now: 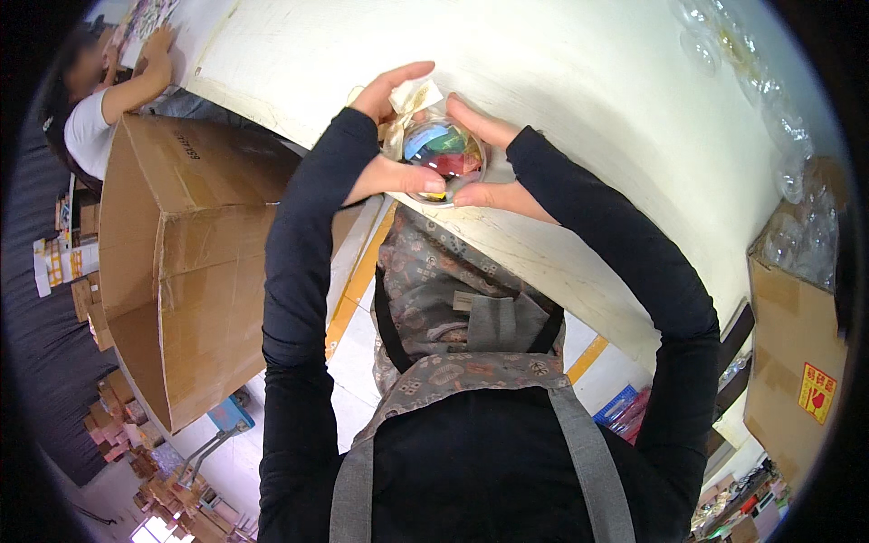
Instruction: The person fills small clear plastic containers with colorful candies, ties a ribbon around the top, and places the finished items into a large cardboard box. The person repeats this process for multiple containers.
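A clear round plastic ball [444,154] filled with blue, green and red bits sits between both my hands at the near edge of a cream table [588,100]. My left hand [389,136] cups its left side, thumb under it and fingers arched over the top, where a cream paper tag with ribbon [412,95] sticks out. My right hand [489,163] presses against its right side and bottom. Dark sleeves cover both forearms.
A large open cardboard box [181,262] stands to my left. Several clear empty balls [787,154] lie along the table's right side above another carton [797,362]. Another person [100,100] works at the far left end. I wear a patterned apron [453,308].
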`<act>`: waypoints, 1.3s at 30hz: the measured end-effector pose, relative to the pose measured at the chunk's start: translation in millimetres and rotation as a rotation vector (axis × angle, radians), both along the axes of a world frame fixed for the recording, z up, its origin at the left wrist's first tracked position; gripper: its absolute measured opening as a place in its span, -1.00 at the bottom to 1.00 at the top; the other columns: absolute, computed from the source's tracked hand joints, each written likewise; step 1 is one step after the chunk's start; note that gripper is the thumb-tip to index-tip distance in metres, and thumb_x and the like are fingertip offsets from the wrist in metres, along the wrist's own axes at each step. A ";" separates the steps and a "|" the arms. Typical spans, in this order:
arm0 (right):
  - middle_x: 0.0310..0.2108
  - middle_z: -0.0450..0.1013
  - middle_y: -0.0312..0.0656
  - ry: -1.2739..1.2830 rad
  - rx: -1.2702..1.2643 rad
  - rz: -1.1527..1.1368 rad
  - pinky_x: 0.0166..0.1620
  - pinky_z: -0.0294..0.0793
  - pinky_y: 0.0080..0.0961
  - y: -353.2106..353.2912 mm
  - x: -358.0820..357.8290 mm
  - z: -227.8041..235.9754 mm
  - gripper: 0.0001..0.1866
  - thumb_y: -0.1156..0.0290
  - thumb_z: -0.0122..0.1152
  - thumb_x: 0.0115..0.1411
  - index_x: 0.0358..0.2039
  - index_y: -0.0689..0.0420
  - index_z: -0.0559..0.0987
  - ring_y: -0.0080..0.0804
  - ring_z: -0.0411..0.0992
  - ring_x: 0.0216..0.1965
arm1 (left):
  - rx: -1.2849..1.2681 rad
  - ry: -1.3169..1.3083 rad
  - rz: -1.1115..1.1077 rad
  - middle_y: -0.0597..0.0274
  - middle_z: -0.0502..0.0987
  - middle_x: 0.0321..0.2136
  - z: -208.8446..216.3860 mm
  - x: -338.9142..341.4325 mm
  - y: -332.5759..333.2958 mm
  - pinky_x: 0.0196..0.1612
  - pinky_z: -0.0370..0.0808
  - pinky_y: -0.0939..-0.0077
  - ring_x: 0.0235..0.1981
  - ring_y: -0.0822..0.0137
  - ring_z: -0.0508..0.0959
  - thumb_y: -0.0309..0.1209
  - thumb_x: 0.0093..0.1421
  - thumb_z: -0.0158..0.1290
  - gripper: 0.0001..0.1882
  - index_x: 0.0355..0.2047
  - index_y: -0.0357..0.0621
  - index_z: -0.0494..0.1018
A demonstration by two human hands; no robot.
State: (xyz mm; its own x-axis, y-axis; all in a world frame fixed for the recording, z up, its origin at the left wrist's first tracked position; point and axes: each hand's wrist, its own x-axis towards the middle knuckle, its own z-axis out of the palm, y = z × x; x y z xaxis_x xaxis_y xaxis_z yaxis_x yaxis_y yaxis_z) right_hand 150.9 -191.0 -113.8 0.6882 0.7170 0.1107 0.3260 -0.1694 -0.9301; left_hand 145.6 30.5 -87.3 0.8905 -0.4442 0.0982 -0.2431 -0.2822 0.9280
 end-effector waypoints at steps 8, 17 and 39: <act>0.24 -0.09 0.18 -0.494 -0.310 -0.046 0.21 0.08 -0.26 -0.1 3.8 6.6 -0.01 -0.04 0.37 -0.15 0.18 0.24 0.15 0.04 0.04 0.22 | -0.178 0.411 0.108 -0.02 0.48 -0.19 23.1 5.8 -11.2 -0.03 0.38 0.46 -0.13 0.25 0.48 -0.37 -0.10 0.27 -0.14 0.18 -0.12 0.06; 0.11 0.09 0.25 -0.085 -0.036 -0.094 0.09 0.27 -0.20 4.5 -17.4 1.8 0.00 0.15 0.36 -0.11 0.20 0.29 -0.01 0.04 0.20 0.09 | -0.094 0.278 0.056 0.11 0.51 -0.26 25.9 7.0 -11.1 -0.10 0.39 0.53 -0.18 0.36 0.48 -0.36 -0.04 0.25 -0.32 0.05 -0.16 0.15; -0.03 0.30 0.03 0.001 -0.220 -0.008 0.07 0.29 -0.34 4.8 -1.3 21.7 -0.15 0.22 0.48 -0.25 0.06 0.17 0.28 -0.18 0.28 0.03 | 0.356 0.174 0.147 0.10 0.41 -0.20 34.8 -2.4 -0.8 -0.17 0.35 0.59 -0.32 0.42 0.43 -0.31 -0.18 0.35 -0.17 0.06 -0.08 0.11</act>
